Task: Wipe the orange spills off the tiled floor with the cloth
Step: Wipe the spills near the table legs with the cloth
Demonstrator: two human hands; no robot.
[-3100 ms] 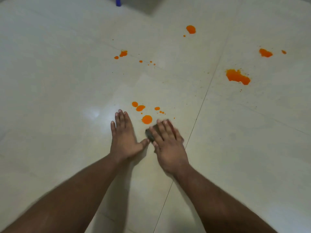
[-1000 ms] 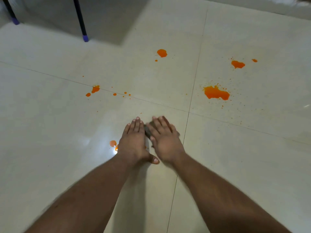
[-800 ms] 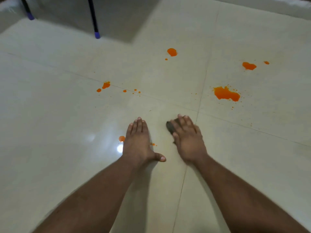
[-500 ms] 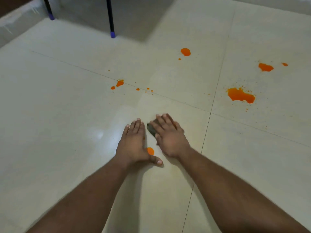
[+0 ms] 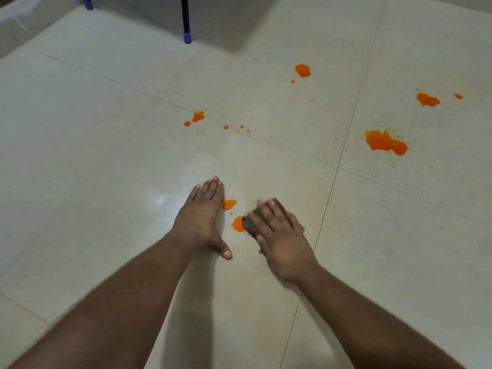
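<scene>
Right hand (image 5: 282, 241), fingers flat, presses the cloth (image 5: 250, 225) against a spill (image 5: 238, 224); left hand (image 5: 202, 222) splayed on the floor (image 5: 106, 182). It may smear orange wider.

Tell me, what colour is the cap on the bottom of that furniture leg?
The cap is blue-purple, on a dark leg; the head view shows it.

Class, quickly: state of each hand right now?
Left hand: open, flat on the floor.
Right hand: open, pressing the cloth.

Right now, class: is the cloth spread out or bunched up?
Bunched: only a small dark wad of cloth shows beneath the flat right hand.
</scene>
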